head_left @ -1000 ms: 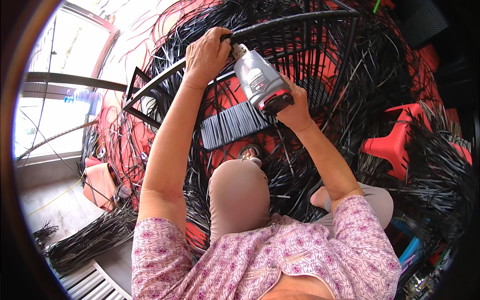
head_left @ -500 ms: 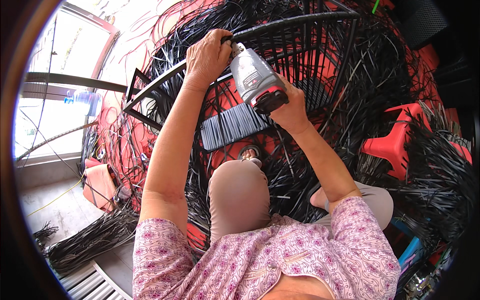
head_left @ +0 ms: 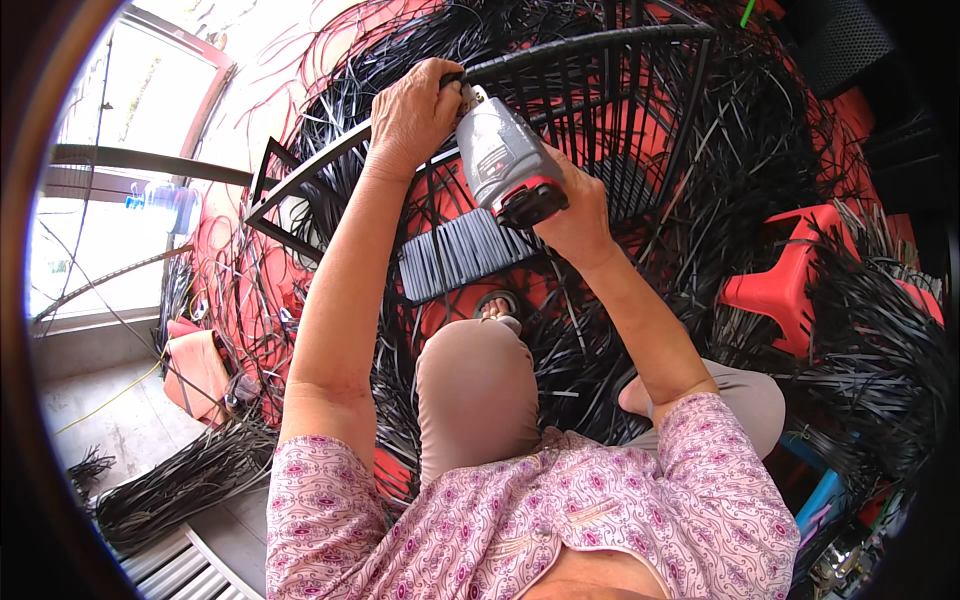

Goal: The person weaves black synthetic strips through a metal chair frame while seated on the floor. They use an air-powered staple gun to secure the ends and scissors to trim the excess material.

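Observation:
A dark metal frame point(head_left: 600, 40), partly wound and strung with black strips, stands in front of me. My left hand point(head_left: 412, 118) is closed on its upper bar, thumb beside the tool's nose. My right hand point(head_left: 583, 210) grips a grey power tool point(head_left: 498, 150) with a red and black end, which looks like a cordless stapler. Its handle and trigger are hidden behind the body. The tool's nose meets the bar right by my left fingers, but the exact contact is hidden. Below the tool, a panel of closely wrapped grey-black strips point(head_left: 460, 255) belongs to the frame.
Heaps of loose black strips point(head_left: 750, 150) cover much of the red floor. A red plastic stool point(head_left: 785, 285) stands at the right, partly under strips. At lower left lies a bundle of strips point(head_left: 185, 490). My sandalled foot point(head_left: 495, 305) is below the panel.
The power tool and my right hand have shifted slightly left. My left hand stays on the bar, nearly unmoved.

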Available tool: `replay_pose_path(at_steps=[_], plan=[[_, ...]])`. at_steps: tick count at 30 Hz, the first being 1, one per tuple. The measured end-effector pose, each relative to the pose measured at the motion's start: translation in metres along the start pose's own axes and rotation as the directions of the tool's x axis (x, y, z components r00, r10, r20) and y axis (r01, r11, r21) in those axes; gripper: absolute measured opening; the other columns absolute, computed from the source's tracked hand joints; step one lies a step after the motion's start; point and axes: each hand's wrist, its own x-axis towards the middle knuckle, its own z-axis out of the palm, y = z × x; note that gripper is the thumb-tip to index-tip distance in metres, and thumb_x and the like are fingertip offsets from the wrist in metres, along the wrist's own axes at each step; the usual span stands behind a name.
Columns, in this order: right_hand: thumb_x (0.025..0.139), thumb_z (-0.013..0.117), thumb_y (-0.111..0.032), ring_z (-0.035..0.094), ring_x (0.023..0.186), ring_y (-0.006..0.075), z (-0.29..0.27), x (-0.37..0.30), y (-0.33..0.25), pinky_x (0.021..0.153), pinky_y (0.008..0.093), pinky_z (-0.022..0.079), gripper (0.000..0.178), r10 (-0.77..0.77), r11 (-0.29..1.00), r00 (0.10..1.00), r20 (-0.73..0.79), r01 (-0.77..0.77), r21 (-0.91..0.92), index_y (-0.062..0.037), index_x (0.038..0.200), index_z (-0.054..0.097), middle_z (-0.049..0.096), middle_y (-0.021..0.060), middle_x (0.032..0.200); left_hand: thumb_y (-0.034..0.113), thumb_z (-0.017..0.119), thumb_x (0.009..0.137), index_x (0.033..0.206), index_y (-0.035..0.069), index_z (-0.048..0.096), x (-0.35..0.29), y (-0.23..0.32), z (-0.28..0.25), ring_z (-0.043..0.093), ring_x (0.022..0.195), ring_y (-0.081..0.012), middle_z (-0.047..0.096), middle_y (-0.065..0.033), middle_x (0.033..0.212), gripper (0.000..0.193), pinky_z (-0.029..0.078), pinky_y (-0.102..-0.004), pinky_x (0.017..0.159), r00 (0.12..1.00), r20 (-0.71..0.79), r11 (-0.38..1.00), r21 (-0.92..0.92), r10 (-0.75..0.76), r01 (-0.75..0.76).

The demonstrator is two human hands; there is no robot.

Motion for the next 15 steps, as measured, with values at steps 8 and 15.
replay_pose_path(at_steps=[8,15], plan=[[0.073,0.078,-0.019,0.069,0.089,0.0381,-0.001,0.002,-0.011,0.077,0.0428,0.057,0.050,0.109,0.994,0.993,0.046,-0.108,-0.027,-0.0051,0.117,0.059,0.070,0.0188,0.100,0.028,0.054,0.091,0.108,0.009,0.064,0.001,0.000,0.000,0.067,0.093,-0.0334,0.069,-0.0132,0.100,0.027,0.051,-0.0442,0.083,1.000,0.006,0.999,-0.030,-0.011,0.011],[0.073,0.078,-0.017,0.069,0.086,0.0386,-0.003,0.004,-0.015,0.075,0.0413,0.057,0.045,0.140,0.990,0.990,0.035,-0.140,-0.005,-0.0047,0.112,0.061,0.070,0.0190,0.094,0.028,0.053,0.091,0.108,0.010,0.064,0.000,-0.005,0.000,0.066,0.095,-0.0343,0.069,-0.0141,0.102,0.027,0.050,-0.0451,0.084,1.000,0.015,1.000,-0.022,-0.006,0.007]])
